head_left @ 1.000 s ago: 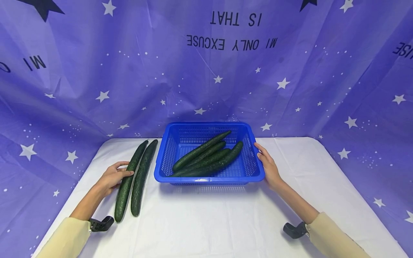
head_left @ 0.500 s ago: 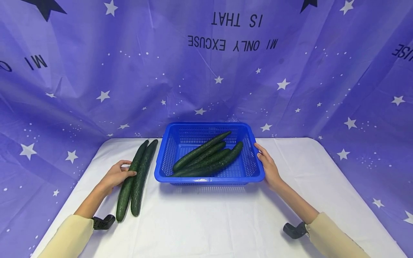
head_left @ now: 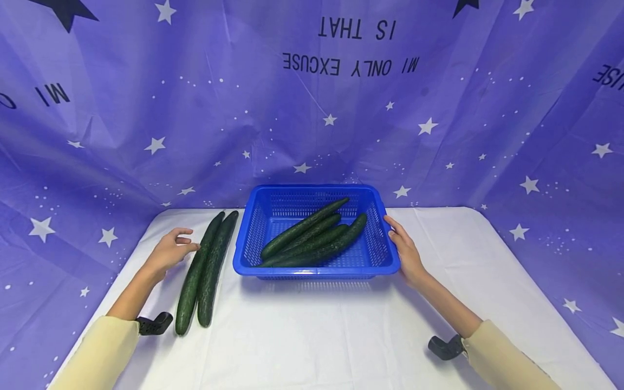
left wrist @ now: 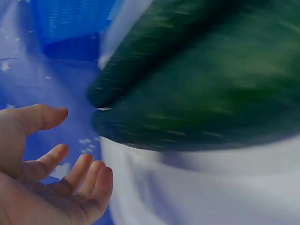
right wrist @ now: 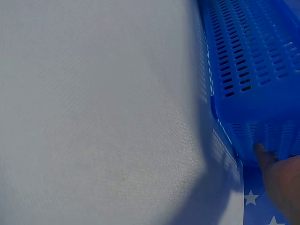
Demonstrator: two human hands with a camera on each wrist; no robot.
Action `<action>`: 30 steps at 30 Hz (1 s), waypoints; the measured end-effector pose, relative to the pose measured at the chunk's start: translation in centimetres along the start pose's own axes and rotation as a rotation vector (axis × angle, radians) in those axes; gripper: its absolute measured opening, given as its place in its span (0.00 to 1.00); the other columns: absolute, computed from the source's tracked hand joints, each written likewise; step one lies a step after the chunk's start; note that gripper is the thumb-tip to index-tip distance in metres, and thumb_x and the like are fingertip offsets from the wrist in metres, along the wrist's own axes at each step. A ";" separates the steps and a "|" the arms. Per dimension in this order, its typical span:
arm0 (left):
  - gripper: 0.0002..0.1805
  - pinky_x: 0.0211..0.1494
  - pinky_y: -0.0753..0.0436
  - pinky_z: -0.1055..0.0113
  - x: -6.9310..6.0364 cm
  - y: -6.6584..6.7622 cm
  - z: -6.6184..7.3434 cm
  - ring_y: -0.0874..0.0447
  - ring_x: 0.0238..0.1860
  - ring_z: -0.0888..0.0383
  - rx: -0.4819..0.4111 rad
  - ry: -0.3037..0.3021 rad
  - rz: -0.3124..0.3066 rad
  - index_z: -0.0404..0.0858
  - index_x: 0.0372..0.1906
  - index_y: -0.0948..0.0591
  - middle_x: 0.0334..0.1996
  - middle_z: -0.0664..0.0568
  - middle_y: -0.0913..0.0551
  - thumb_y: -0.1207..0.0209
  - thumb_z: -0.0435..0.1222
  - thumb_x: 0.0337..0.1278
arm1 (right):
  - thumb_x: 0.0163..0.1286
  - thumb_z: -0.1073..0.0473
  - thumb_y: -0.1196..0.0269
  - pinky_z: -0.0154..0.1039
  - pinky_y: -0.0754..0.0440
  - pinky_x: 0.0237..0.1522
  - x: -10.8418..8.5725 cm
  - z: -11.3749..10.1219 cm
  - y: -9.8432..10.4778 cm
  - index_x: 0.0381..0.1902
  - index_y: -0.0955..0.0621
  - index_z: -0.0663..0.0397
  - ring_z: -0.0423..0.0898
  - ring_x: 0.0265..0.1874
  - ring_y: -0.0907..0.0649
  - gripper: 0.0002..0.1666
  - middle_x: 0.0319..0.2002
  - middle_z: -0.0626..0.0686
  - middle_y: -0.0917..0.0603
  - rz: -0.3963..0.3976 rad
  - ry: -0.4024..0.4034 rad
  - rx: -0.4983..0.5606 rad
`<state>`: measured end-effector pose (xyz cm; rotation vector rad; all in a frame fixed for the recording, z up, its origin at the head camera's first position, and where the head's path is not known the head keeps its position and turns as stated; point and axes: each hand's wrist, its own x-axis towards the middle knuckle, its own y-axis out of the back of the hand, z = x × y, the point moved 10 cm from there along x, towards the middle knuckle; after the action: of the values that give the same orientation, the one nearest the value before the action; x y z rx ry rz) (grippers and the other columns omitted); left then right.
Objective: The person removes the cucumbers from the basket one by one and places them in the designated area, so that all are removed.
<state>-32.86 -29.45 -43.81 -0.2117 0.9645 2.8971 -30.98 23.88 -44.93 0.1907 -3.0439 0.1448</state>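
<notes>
Two long dark green cucumbers lie side by side on the table at the left in the head view, a left cucumber (head_left: 187, 300) and a right cucumber (head_left: 209, 287). My left hand (head_left: 170, 249) is just left of them, fingers loosely bent and holding nothing; the left wrist view shows a gap between this hand (left wrist: 51, 173) and the cucumbers (left wrist: 197, 103). At the centre stands a blue perforated basket (head_left: 317, 271) with several cucumbers (head_left: 304, 230) inside. My right hand (head_left: 408, 259) rests against the basket's right side, its extended fingers touching the outer wall in the right wrist view.
A white cloth (head_left: 312, 336) covers the table. Behind and around it hangs a purple curtain (head_left: 273, 108) with stars and lettering. Black camera mounts (head_left: 155, 324) sit on both wrists.
The left cucumber has shifted slightly right, closer against the other one. My left hand then let go of it and moved back to the left. The right hand and basket stay put.
</notes>
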 end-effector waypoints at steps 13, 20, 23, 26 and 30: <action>0.33 0.61 0.26 0.43 0.3 -1.4 12.0 0.30 0.64 0.37 -0.110 -0.191 -0.091 0.32 0.74 0.39 0.65 0.32 0.30 0.43 0.36 0.71 | 0.84 0.55 0.61 0.37 0.20 0.50 0.0 0.0 0.1 0.79 0.46 0.53 0.53 0.57 0.25 0.30 0.74 0.62 0.42 0.007 -0.004 -0.008; 0.27 0.62 0.25 0.47 1.6 -4.7 17.6 0.27 0.63 0.42 -0.147 -0.250 -0.179 0.35 0.70 0.31 0.65 0.39 0.28 0.41 0.35 0.70 | 0.85 0.55 0.61 0.37 0.20 0.50 0.0 0.0 0.2 0.80 0.46 0.53 0.52 0.57 0.25 0.30 0.74 0.60 0.42 0.012 -0.006 -0.010; 0.23 0.62 0.25 0.48 2.4 -6.3 19.1 0.27 0.63 0.43 -0.174 -0.263 -0.222 0.36 0.67 0.27 0.65 0.41 0.27 0.41 0.34 0.70 | 0.84 0.54 0.60 0.37 0.20 0.50 0.0 0.0 0.1 0.80 0.46 0.53 0.54 0.57 0.26 0.30 0.74 0.61 0.42 0.006 -0.006 -0.006; 0.21 0.61 0.24 0.49 3.2 -8.0 20.2 0.27 0.63 0.44 -0.207 -0.275 -0.263 0.36 0.65 0.25 0.64 0.42 0.26 0.41 0.34 0.70 | 0.84 0.54 0.60 0.38 0.20 0.50 0.0 0.0 0.0 0.80 0.46 0.53 0.56 0.58 0.27 0.30 0.74 0.61 0.42 0.002 -0.006 -0.005; 0.21 0.63 0.26 0.48 4.0 -10.0 21.2 0.27 0.63 0.45 -0.227 -0.272 -0.321 0.36 0.65 0.25 0.63 0.42 0.26 0.41 0.34 0.70 | 0.85 0.55 0.61 0.38 0.20 0.50 0.0 0.0 0.0 0.80 0.46 0.52 0.55 0.58 0.26 0.30 0.74 0.61 0.43 0.004 -0.010 -0.008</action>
<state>-37.85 -8.54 -33.55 0.0152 0.5059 2.6414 -31.03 23.89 -44.96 0.1849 -3.0548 0.1325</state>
